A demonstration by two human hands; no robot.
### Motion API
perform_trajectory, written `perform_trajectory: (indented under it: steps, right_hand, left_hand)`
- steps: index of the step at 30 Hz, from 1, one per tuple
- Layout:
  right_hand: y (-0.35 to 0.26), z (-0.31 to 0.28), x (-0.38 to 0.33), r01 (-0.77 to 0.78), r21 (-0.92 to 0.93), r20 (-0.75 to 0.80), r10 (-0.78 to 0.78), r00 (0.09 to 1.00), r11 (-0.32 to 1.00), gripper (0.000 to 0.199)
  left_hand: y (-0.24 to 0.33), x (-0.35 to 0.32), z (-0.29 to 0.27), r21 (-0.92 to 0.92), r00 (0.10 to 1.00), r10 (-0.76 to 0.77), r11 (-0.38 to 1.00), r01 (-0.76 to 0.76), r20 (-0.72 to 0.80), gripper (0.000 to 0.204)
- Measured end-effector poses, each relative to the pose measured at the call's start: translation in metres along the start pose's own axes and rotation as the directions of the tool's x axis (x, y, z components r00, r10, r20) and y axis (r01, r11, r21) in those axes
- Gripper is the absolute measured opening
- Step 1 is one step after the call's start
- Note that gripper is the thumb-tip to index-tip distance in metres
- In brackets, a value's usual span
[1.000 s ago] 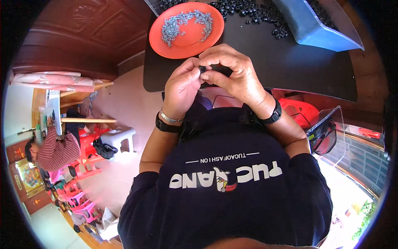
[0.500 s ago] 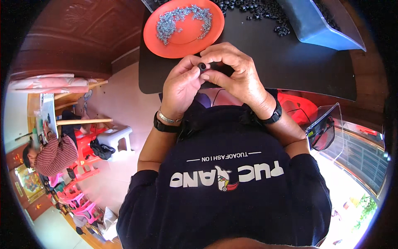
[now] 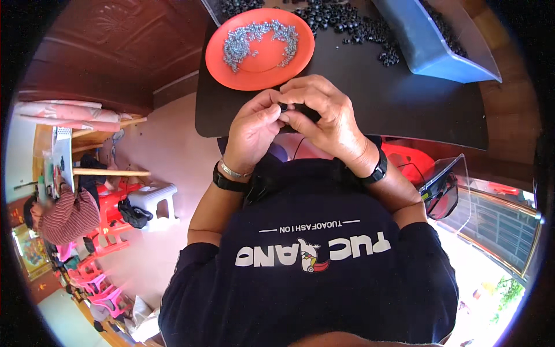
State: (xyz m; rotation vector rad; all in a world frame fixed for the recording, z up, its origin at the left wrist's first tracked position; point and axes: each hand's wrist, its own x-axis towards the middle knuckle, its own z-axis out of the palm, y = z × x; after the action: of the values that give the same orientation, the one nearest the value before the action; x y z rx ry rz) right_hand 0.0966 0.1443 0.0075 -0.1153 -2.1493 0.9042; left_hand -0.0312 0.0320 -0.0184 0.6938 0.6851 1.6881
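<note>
- Left hand (image 3: 253,130): thumb and fingers pinching a small, round black piece (image 3: 283,107) above the smooth black table (image 3: 404,104), by its near edge.
- Right hand (image 3: 326,118): fingertips at that piece; whether gripping, I cannot tell.
- Round orange-red plate (image 3: 260,80) of tiny silvery parts (image 3: 236,51): near the table's left edge.

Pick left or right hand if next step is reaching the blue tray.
Right, likely: the right hand is nearer the blue tray, which stands on that side. The left hand is farther; both meet at a small black piece.
</note>
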Motion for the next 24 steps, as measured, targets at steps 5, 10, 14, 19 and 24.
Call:
perform_trajectory:
  steps: [5, 10, 14, 19, 24]
  right_hand:
    - [-0.004, -0.001, 0.003, 0.043, -0.050, 0.024, -0.042, 0.999, 0.998, 0.029]
    - [-0.014, -0.007, 0.008, -0.023, 0.012, 0.116, 0.021, 0.993, 1.000, 0.030]
    - [-0.022, -0.034, 0.020, -0.130, 0.154, 0.315, 0.076, 0.946, 0.979, 0.027]
    - [-0.007, -0.045, 0.080, 0.216, -0.128, 0.378, -0.154, 0.913, 0.968, 0.018]
    - [0.042, 0.000, 0.126, 0.015, -0.274, 0.443, 0.112, 0.889, 0.962, 0.015]
  left_hand:
    - [0.001, -0.003, -0.001, -0.018, 1.000, 0.008, 1.000, -0.008, 0.014, 0.018]
    - [0.002, -0.001, -0.001, -0.104, 0.999, 0.034, 0.994, -0.030, 0.042, 0.018]
    - [0.009, -0.004, -0.003, -0.082, 0.998, 0.005, 0.997, 0.000, 0.058, 0.020]
    - [0.024, -0.003, -0.028, -0.009, 0.980, 0.198, 0.980, -0.198, 0.003, 0.025]
    - [0.025, 0.002, -0.032, -0.081, 0.969, 0.246, 0.966, -0.246, -0.011, 0.022]
